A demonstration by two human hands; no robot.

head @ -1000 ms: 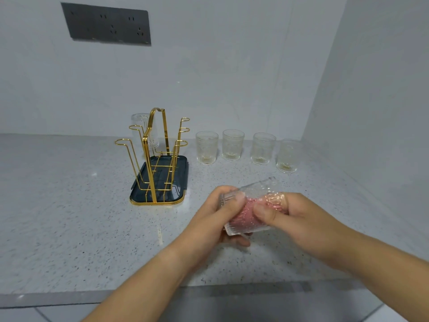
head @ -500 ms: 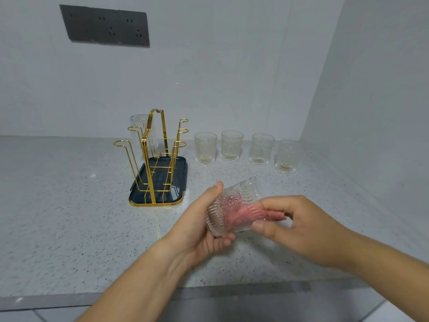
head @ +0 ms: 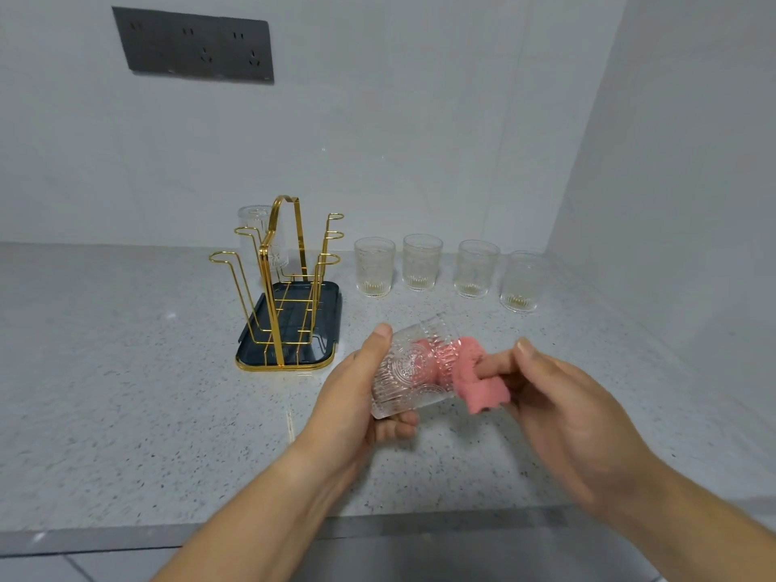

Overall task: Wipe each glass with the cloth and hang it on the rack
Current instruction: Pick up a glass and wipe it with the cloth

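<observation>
Embossed clear glass [head: 409, 369] on its side above the speckled grey countertop [head: 126, 392], long axis left-right, mouth toward right hand [head: 562, 409]. Gripped by left hand [head: 357, 396], thumb on top, fingers curled beneath. Pink cloth [head: 474, 371] pinched in right fingers, stuffed partway inside. Gold wire rack [head: 285, 287] on dark tray [head: 327, 304], one hung glass [head: 256, 228]; four upright glasses [head: 374, 266] beside, by grey walls.

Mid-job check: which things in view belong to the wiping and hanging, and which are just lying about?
For the job: held glass, in the left hand; pink cloth, held by the right hand; gold rack; hung glass at its back; four standing glasses.
Lying about: socket panel on the wall; counter.
</observation>
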